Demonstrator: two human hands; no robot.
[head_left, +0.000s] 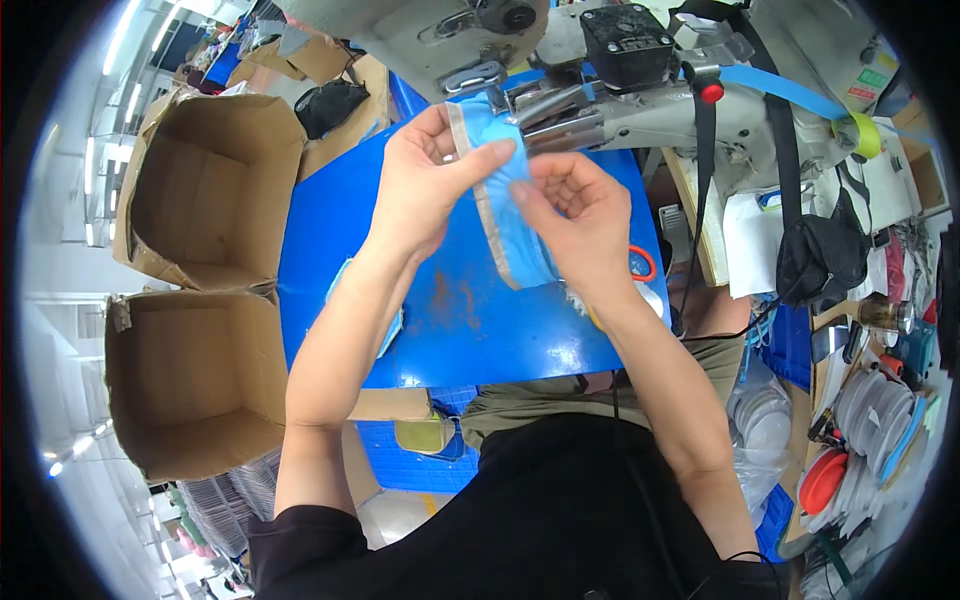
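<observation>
Head view shows both hands at the sewing machine (640, 110), above the blue table (480, 320). Left hand (425, 185) pinches the upper edge of the light-blue fabric piece (515, 235) by its beige trim band (490, 225) — thumb over the top. Right hand (575, 215) grips the fabric's right side, fingers curled closed on it. Judging by this, feeding well means keeping the band flat and taut — aligned with the machine's guide.

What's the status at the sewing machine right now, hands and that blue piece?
Left hand and right hand both pinch the blue fabric piece. Its top edge sits at the sewing machine, over the blue table. Nothing between hands and machine.
</observation>
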